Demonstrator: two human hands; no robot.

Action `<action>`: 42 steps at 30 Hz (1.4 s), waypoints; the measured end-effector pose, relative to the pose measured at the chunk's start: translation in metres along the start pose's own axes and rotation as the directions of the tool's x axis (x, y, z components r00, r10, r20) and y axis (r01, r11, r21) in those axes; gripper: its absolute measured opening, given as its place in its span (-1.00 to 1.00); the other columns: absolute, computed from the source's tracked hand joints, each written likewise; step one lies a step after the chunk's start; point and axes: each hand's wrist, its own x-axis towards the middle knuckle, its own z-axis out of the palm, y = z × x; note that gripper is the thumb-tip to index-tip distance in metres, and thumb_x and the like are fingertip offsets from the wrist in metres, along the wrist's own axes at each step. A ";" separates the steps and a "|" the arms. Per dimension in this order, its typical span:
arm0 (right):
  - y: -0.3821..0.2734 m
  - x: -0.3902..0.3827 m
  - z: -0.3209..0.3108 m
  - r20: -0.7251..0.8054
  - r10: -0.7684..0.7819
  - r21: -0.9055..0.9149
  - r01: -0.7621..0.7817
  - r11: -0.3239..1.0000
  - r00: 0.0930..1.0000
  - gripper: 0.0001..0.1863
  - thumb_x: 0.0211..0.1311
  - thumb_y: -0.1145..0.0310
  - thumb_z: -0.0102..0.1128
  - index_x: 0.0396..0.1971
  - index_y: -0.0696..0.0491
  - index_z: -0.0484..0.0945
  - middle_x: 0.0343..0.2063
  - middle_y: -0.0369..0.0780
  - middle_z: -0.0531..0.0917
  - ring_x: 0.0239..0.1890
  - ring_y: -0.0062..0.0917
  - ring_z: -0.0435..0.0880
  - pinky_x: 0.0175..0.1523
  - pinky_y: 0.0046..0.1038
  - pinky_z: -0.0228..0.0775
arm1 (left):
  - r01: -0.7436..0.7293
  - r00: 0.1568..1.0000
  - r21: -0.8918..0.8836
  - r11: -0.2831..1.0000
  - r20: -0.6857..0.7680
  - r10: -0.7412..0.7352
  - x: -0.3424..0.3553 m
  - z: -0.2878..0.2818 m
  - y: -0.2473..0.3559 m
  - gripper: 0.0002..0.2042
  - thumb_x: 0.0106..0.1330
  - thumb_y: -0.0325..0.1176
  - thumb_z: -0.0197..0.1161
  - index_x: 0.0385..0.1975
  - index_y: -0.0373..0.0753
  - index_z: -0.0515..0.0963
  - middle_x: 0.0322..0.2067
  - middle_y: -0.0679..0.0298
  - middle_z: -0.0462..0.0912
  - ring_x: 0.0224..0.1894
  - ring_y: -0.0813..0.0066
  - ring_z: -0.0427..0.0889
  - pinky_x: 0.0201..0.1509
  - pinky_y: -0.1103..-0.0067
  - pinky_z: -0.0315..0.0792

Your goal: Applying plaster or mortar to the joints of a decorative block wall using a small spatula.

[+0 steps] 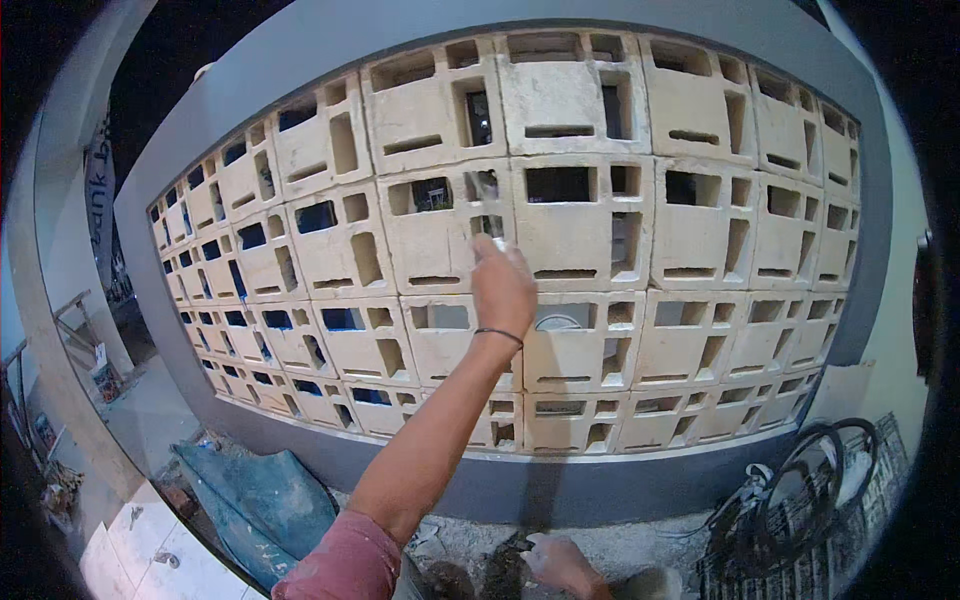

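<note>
Nearest the camera, pink sleeve point(345, 560) on the left arm, lying below the block screen point(565, 235), left of its middle. Right hand point(560, 562) low, below the screen's lower edge near its middle; its fingers point leftward, and whether they are spread or hold anything cannot be told. Left arm stretched up across the screen's lower rows, dark band point(500, 335) at the wrist. Left hand point(505, 288) in front of the screen's middle, just below an upright slot; fingers curled narrow around a small pale object point(500, 244), kind not clear, blurred at its upper end. Contact between object and screen cannot be told. Screen itself: cream ventilation blocks in four visible rows, each pierced by rectangular openings and a thin slot, set in a grey frame point(580, 495). Blue-green tarp point(265, 510) crumpled on the ground below the screen's left part; white floor tiles point(180, 568) farther left of it. Below the screen's right end, black hose point(872, 455) coiled over a metal grid point(745, 570). Pale post point(70, 330) stands left of the screen. Beyond the screen, white chair point(432, 195) seen through an opening left of its middle.
</note>
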 end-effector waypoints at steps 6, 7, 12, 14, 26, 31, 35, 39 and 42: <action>-0.019 0.016 0.010 0.047 -0.009 0.051 0.007 0.999 0.999 -0.50 0.26 0.05 0.18 -0.03 0.19 0.61 -0.22 0.05 0.71 -0.12 -0.01 0.67 0.02 -0.12 0.49 | -0.066 0.963 0.151 0.986 0.269 0.023 0.009 -0.045 -0.003 -0.74 0.41 -0.36 0.08 -0.08 -0.41 0.28 -0.50 -0.23 0.62 -0.36 -0.29 0.65 -0.27 0.01 0.52; -0.025 0.019 0.011 0.056 -0.019 0.087 0.014 0.996 0.998 -0.49 0.25 0.05 0.20 0.00 0.17 0.61 -0.19 0.05 0.71 -0.10 -0.02 0.68 0.03 -0.15 0.50 | -0.137 0.943 0.190 0.972 0.325 0.069 0.012 -0.053 -0.007 -0.71 0.38 -0.36 0.13 -0.06 -0.44 0.31 -0.51 -0.21 0.62 -0.38 -0.28 0.65 -0.29 0.00 0.51; -0.016 0.041 0.055 -0.047 -0.144 0.078 0.147 0.986 0.988 -0.52 0.23 0.06 0.22 0.00 0.12 0.62 -0.23 0.03 0.71 -0.14 -0.04 0.69 -0.01 -0.16 0.50 | -0.245 0.895 0.143 0.959 0.413 0.166 0.042 -0.082 -0.030 -0.71 0.41 -0.26 0.10 -0.04 -0.36 0.37 -0.50 -0.20 0.63 -0.37 -0.25 0.65 -0.26 0.00 0.52; -0.015 0.043 0.058 -0.024 -0.189 0.132 0.191 0.973 0.982 -0.51 0.27 0.03 0.14 -0.05 0.15 0.63 -0.19 0.09 0.69 -0.08 0.01 0.67 0.03 -0.15 0.50 | -0.348 0.865 0.216 0.912 0.449 0.224 0.064 -0.106 -0.045 -0.70 0.44 -0.21 0.09 -0.02 -0.30 0.39 -0.49 -0.18 0.63 -0.37 -0.24 0.64 -0.25 -0.01 0.50; 0.040 0.047 0.095 0.084 -0.070 -0.067 0.076 0.995 0.994 -0.56 0.27 0.05 0.13 -0.05 0.10 0.59 -0.25 0.14 0.66 -0.16 0.13 0.62 -0.05 -0.01 0.45 | -0.446 0.803 0.254 0.858 0.538 0.258 0.071 -0.108 -0.050 -0.73 0.44 -0.25 0.01 0.03 -0.20 0.44 -0.50 -0.07 0.64 -0.39 -0.10 0.67 -0.32 0.05 0.52; 0.043 0.049 0.092 0.137 -0.001 -0.064 0.010 0.998 0.991 -0.59 0.27 0.08 0.14 -0.16 0.15 0.61 -0.27 0.15 0.66 -0.18 0.13 0.62 -0.07 0.00 0.45 | -0.749 0.600 0.364 0.553 0.727 0.334 0.113 -0.169 -0.015 -0.75 0.45 -0.22 0.04 0.01 -0.13 0.50 -0.48 0.03 0.66 -0.42 0.05 0.71 -0.40 0.18 0.58; -0.004 0.033 0.069 0.038 -0.098 0.014 0.098 0.995 0.994 -0.59 0.27 0.08 0.15 -0.23 0.18 0.62 -0.29 0.15 0.66 -0.17 0.13 0.63 -0.06 -0.02 0.46 | -0.658 0.675 0.377 0.652 0.680 0.288 0.111 -0.189 0.000 -0.79 0.44 -0.30 0.02 -0.16 -0.30 0.49 -0.40 -0.09 0.67 -0.29 -0.12 0.69 -0.24 0.09 0.55; 0.000 0.025 0.057 0.120 -0.055 -0.042 0.060 0.997 0.991 -0.59 0.26 0.09 0.16 -0.06 0.08 0.60 -0.22 0.11 0.67 -0.11 0.09 0.63 -0.02 -0.03 0.47 | -0.425 0.747 0.006 0.905 0.567 0.347 0.072 -0.162 -0.017 -0.69 0.46 -0.21 0.08 -0.27 -0.41 0.37 -0.44 -0.25 0.60 -0.32 -0.32 0.60 -0.20 0.03 0.45; -0.034 0.011 0.023 0.241 0.003 -0.003 -0.003 1.000 0.970 -0.55 0.26 0.09 0.14 0.06 0.02 0.56 -0.15 0.08 0.68 -0.06 0.06 0.63 0.03 -0.04 0.47 | -0.234 0.880 -0.017 0.972 0.421 0.219 0.051 -0.147 -0.038 -0.68 0.48 -0.22 0.04 -0.29 -0.45 0.36 -0.48 -0.27 0.59 -0.33 -0.29 0.60 -0.21 0.05 0.44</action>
